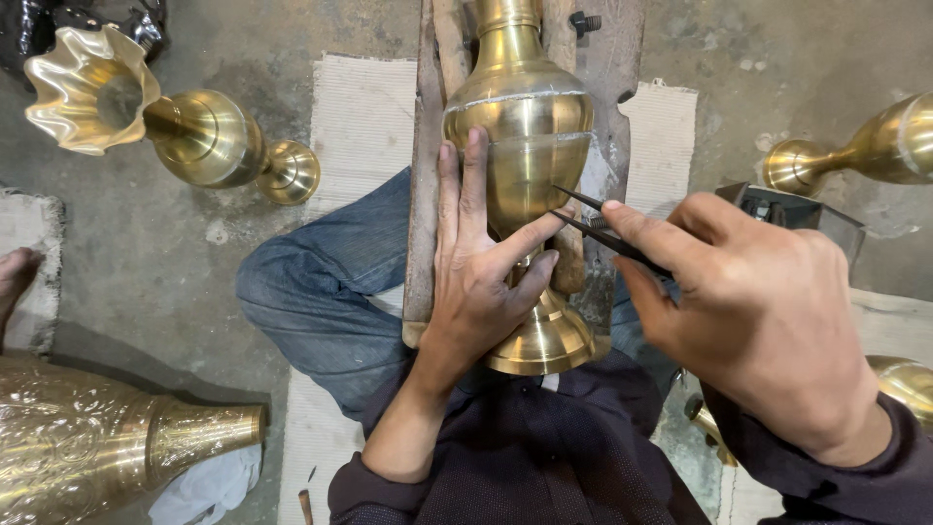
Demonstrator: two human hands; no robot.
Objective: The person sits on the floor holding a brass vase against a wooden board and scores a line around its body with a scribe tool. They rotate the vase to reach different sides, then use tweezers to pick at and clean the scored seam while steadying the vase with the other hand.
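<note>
The left hand lay flat and spread along the brass vase, fingers stretched up its belly and the thumb hooked across the narrow waist, pinning it against the wooden board beneath. The right hand was closed on a dark two-legged divider, its points touching the vase just beyond the left thumb. The vase lay lengthways over the person's lap, foot toward the body. It looked heavy, rigid and polished slick, so the waist above the flared foot seemed the surest place to take hold. Off past the left hand lay a fluted brass vase, its open mouth showing nothing inside; nearer, an embossed brass vessel lay on its side, its contents hidden.
</note>
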